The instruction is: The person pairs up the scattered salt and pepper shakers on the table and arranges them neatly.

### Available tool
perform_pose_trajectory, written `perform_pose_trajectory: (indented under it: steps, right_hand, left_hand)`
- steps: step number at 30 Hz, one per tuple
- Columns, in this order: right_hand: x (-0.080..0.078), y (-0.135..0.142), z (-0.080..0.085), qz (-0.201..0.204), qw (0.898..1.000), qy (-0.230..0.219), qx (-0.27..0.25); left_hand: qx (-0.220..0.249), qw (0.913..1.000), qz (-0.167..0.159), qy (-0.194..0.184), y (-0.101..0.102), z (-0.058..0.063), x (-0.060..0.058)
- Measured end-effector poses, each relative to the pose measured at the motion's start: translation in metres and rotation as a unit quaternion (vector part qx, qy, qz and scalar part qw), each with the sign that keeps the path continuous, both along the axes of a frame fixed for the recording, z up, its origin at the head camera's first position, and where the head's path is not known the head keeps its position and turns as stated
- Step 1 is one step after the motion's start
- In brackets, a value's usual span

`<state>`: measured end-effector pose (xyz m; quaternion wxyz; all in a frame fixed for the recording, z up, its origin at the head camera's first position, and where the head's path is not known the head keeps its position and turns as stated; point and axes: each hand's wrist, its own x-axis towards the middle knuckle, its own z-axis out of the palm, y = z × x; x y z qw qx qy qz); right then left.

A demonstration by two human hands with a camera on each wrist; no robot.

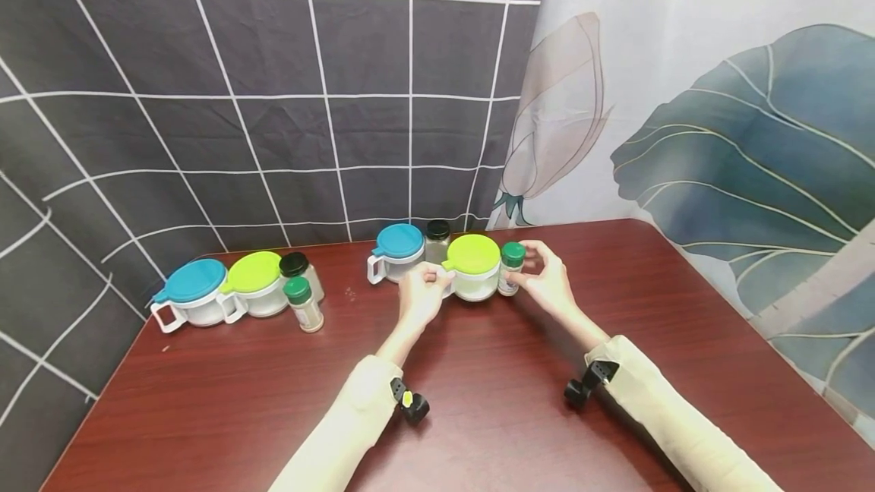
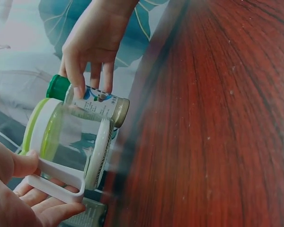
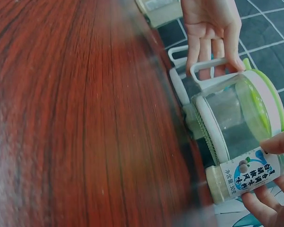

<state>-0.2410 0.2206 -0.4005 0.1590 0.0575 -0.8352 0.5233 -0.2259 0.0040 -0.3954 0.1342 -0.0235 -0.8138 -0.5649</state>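
Observation:
Toward the back of the table stands a clear seasoning jar [image 1: 473, 257] with a lime-green lid and a white handle. My left hand [image 1: 420, 294] pinches that handle [image 2: 61, 182], thumb on one side and fingers on the other. Right beside the jar is a small spice shaker [image 1: 511, 257] with a green cap and a printed label. My right hand [image 1: 547, 283] grips the shaker between thumb and fingers. In the right wrist view the shaker's label [image 3: 248, 172] faces the camera, its body close against the jar. Whether the jar and shaker touch the table is hard to tell.
Behind my left hand stand a blue-lidded jar [image 1: 399, 241] and a black-capped bottle [image 1: 437, 241]. At the left lies another row: a blue-lidded jar [image 1: 194, 283], a green-lidded jar [image 1: 254, 275], a black-capped bottle [image 1: 307, 275] and a green-capped shaker [image 1: 307, 313]. A tiled-pattern backdrop [image 1: 362, 127] borders the table.

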Motion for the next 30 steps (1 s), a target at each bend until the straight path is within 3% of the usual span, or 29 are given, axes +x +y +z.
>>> perform_pose_trajectory:
  steps: [11, 21, 30]
  right_hand:
    - [-0.007, 0.006, -0.002, -0.014, 1.000, -0.006, 0.012]
    - [-0.008, 0.007, -0.006, -0.025, 0.999, -0.021, 0.011]
    - [-0.008, 0.008, -0.007, -0.029, 0.999, -0.022, 0.018]
  left_hand:
    - [0.013, 0.9998, 0.007, 0.010, 0.010, -0.007, -0.006]
    - [0.002, 0.9995, 0.020, -0.024, 0.016, -0.011, -0.008]
    - [-0.012, 0.9998, 0.010, -0.016, 0.016, -0.014, -0.007]
